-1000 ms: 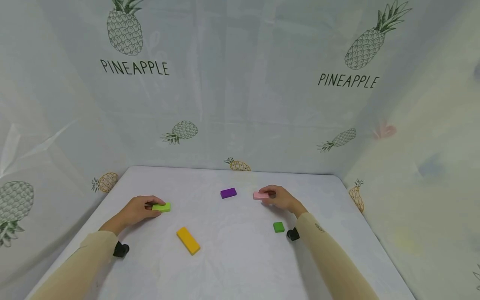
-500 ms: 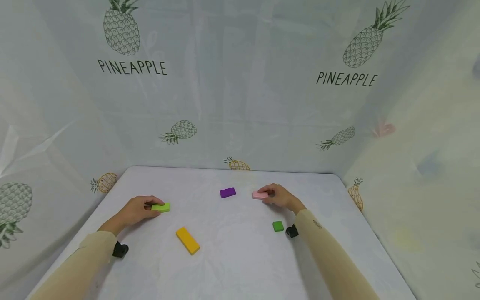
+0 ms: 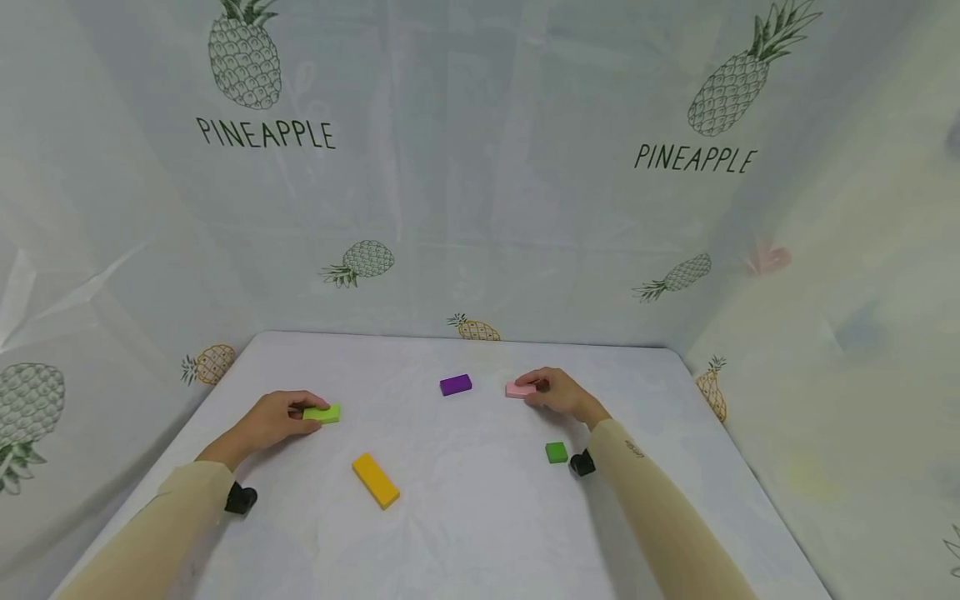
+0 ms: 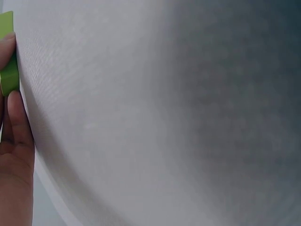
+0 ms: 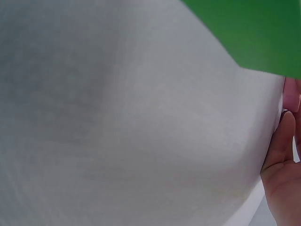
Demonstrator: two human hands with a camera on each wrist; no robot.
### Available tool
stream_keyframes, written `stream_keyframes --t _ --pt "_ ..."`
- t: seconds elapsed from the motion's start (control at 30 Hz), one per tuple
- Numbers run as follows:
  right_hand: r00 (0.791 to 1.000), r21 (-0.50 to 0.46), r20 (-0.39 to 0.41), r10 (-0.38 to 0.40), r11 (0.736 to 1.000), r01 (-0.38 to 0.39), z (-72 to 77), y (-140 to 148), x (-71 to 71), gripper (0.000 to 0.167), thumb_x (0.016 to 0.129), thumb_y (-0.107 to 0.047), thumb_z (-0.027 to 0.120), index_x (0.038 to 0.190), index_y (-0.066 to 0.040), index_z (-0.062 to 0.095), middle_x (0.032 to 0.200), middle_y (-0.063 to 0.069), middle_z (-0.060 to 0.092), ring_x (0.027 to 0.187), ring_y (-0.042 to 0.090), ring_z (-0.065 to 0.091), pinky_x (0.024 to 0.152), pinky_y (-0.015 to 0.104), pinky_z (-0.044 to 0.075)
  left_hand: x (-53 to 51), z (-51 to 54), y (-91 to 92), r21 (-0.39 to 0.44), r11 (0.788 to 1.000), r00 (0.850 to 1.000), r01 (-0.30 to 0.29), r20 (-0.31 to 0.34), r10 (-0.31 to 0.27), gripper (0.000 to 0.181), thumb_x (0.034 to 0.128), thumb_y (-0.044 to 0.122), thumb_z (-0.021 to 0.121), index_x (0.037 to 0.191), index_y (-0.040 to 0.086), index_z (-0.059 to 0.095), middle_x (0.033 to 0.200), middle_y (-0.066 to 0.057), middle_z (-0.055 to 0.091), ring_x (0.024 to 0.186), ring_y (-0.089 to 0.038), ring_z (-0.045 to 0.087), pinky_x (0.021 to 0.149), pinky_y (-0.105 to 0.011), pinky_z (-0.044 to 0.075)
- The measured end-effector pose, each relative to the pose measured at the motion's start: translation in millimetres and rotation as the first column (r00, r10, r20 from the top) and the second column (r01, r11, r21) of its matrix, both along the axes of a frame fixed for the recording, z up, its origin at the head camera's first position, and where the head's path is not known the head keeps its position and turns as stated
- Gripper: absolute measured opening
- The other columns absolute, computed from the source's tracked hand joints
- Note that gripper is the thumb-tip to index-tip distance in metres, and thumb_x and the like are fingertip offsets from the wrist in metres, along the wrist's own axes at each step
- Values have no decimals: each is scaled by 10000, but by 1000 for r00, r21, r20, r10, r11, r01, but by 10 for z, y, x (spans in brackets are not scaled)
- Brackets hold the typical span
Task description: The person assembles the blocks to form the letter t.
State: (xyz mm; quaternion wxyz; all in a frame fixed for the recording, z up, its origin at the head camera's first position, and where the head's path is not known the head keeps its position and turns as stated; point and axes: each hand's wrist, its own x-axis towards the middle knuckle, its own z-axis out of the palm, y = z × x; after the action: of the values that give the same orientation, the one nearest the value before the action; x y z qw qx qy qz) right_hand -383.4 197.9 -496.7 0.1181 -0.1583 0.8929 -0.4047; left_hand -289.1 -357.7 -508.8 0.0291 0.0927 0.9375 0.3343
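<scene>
On the left of the table, my left hand [image 3: 273,422] pinches a lime-green block [image 3: 326,413] between thumb and fingers. The left wrist view shows the same lime block [image 4: 9,77] at its left edge, with fingertips on it. Toward the back right, my right hand [image 3: 561,394] pinches a small pink block [image 3: 517,390] by its right end. In the right wrist view only a bit of the pink block [image 5: 291,96] shows beside the thumb. A small green block [image 3: 557,452] lies near the right wrist and looms large in the right wrist view.
A purple block [image 3: 455,385] lies at the back middle, left of the pink one. A longer yellow-orange block [image 3: 376,481] lies slantwise nearer the front. The white-covered table [image 3: 480,533] is enclosed by pineapple-print sheets [image 3: 480,167] behind and at the sides.
Both hands keep their grips and the blocks stay in place. The head view shifts only very slightly.
</scene>
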Motion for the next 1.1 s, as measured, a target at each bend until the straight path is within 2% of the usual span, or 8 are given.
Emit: stream_keyframes --t 0.53,0.8,1.1 --pt "1000 44 -17 -20 999 21 -20 -4 -10 311 986 -125 765 1291 -189 766 1315 63 655 1125 253 544 1007 420 475 -10 -23 -14 -15 1000 1000 -7 2 7 298 912 235 860 1201 212 787 1243 -88 717 1015 -221 602 886 -361 545" --pt "998 52 -54 -21 998 23 -53 -15 -30 300 977 -106 776 1271 -168 772 1240 64 661 1078 234 540 975 394 467 -11 -26 -17 -26 1000 1000 -7 -5 7 294 913 239 860 1197 215 789 1238 -83 719 1002 -214 597 859 -320 543" --pt "996 98 -94 0 995 9 -51 -7 -42 274 976 -104 780 1241 -176 783 1255 57 685 1081 231 561 1005 409 481 -19 -33 -22 -26 1000 1000 -5 -5 5 293 917 239 855 1201 215 787 1255 -89 720 1003 -211 599 860 -314 544"
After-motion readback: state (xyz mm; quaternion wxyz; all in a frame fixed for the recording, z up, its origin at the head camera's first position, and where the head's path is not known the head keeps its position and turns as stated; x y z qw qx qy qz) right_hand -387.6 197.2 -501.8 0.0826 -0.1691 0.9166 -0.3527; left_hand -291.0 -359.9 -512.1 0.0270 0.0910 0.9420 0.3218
